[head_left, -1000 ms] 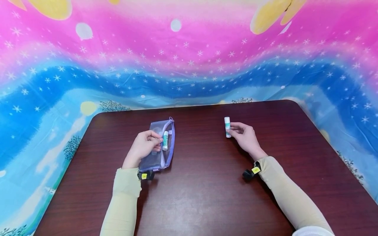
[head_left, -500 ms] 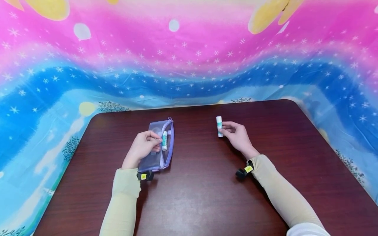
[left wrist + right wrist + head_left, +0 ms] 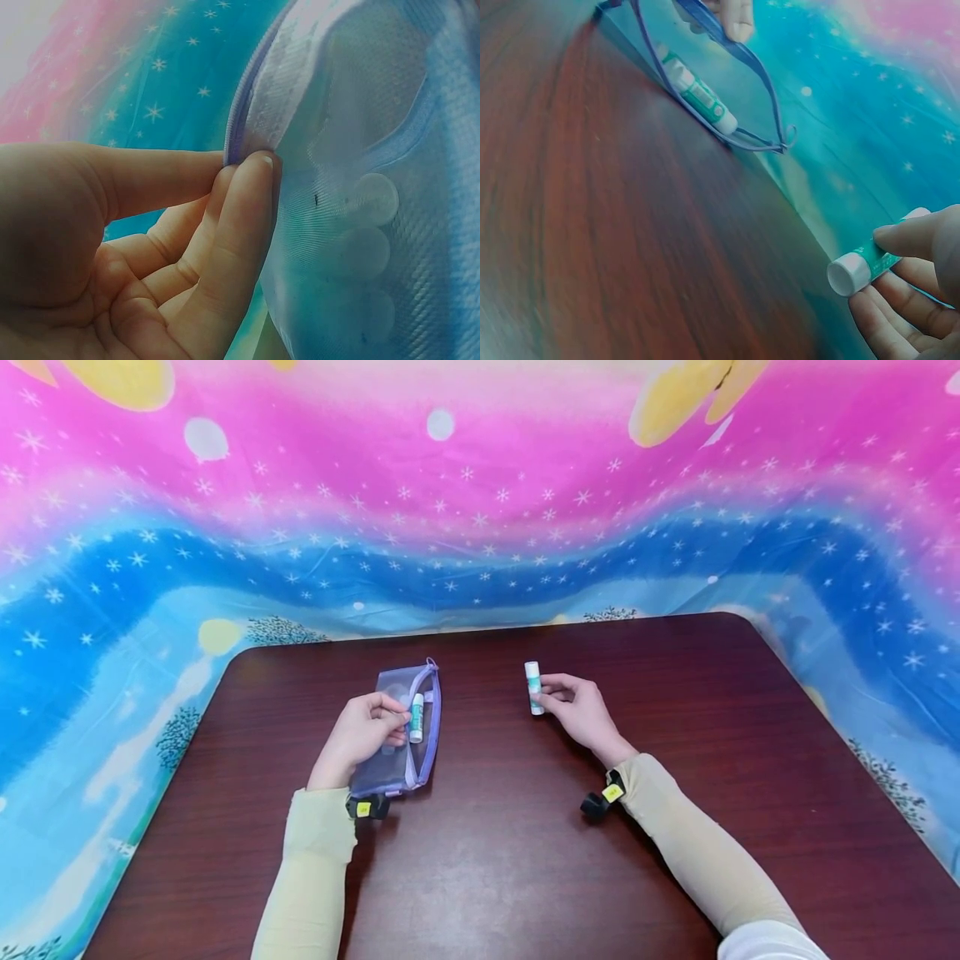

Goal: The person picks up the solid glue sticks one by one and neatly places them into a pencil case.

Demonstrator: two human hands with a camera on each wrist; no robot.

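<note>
A purple mesh zip pouch (image 3: pixel 378 768) lies on the table at left of centre, its zipped mouth spread toward the right. My left hand (image 3: pixel 363 731) pinches the rim between thumb and fingers; the left wrist view shows the zip edge (image 3: pixel 259 112) in that pinch. Inside the opening rests a white-and-green glue stick (image 3: pixel 417 718), its label also visible in the right wrist view. To the right of the pouch, my right hand (image 3: pixel 573 702) holds a second glue stick (image 3: pixel 533 681) nearly upright between thumb and fingers, apart from the pouch.
The dark wooden table (image 3: pixel 480 860) fills the lower part of the head view. A colourful snowflake-patterned cloth (image 3: pixel 480 527) hangs behind and around it. Each wrist wears a black camera mount (image 3: pixel 603 797).
My right hand has moved left toward the pouch with its glue stick. The left hand keeps its pinch on the rim, and the pouch stays in place.
</note>
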